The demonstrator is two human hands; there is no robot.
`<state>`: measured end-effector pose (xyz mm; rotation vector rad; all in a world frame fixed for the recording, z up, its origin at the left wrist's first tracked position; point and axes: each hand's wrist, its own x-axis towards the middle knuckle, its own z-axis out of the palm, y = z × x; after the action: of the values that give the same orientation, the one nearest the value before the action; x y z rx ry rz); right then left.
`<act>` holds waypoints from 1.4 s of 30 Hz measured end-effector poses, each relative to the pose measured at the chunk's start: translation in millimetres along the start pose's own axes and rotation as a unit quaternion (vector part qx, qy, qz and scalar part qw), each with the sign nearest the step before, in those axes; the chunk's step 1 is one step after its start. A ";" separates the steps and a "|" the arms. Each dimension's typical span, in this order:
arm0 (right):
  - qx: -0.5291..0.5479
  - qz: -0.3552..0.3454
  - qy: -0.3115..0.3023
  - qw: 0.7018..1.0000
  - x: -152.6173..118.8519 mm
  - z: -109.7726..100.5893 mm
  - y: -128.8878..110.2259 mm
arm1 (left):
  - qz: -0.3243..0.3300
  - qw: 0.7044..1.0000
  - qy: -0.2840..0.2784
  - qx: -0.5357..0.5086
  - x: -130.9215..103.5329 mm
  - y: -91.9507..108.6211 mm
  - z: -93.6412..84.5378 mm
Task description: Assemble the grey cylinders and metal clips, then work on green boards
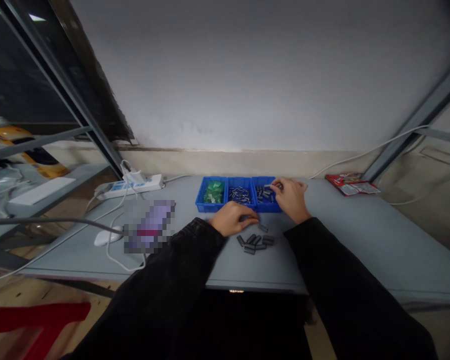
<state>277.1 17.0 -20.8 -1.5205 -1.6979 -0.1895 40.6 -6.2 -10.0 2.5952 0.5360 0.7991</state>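
Three blue bins stand side by side on the grey table. Green pieces (214, 192) fill the left bin (210, 207), small metal pins (240, 195) the middle one, and dark grey cylinders (264, 193) the right one (262, 179). My right hand (290, 196) is over the right bin's edge, fingertips pinched on a grey cylinder. My left hand (233, 218) rests in front of the middle bin, fingers closed, its tips by a single grey cylinder (263, 227); whether they grip it is unclear. Nearer the front edge lies a group of grey cylinders (254, 243).
A power strip (142, 186) with white cables, a white mouse-like object (108, 237) and a blurred-out phone (152, 225) lie on the left. A red packet (352, 184) sits at the back right. Metal posts flank the table, with a wall behind.
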 end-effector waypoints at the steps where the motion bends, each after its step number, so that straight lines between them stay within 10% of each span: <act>1: -0.009 0.002 -0.007 1.000 -0.9 1.9 2.8 | -0.001 1.000 -0.017 -0.003 0.1 -0.2 0.5; 30: 0.040 -0.080 -0.022 0.996 -7.8 0.8 -26.5 | -0.004 0.998 -0.064 0.018 1.0 -5.0 16.6; 42: 0.135 -0.160 -0.058 0.976 -13.0 -6.2 -45.2 | -0.029 0.980 0.193 0.038 -0.4 0.2 -3.0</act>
<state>239.2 -8.2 -7.2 -1.0725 -1.9681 -0.0354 38.6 -5.8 -7.7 2.4849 0.7595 1.2961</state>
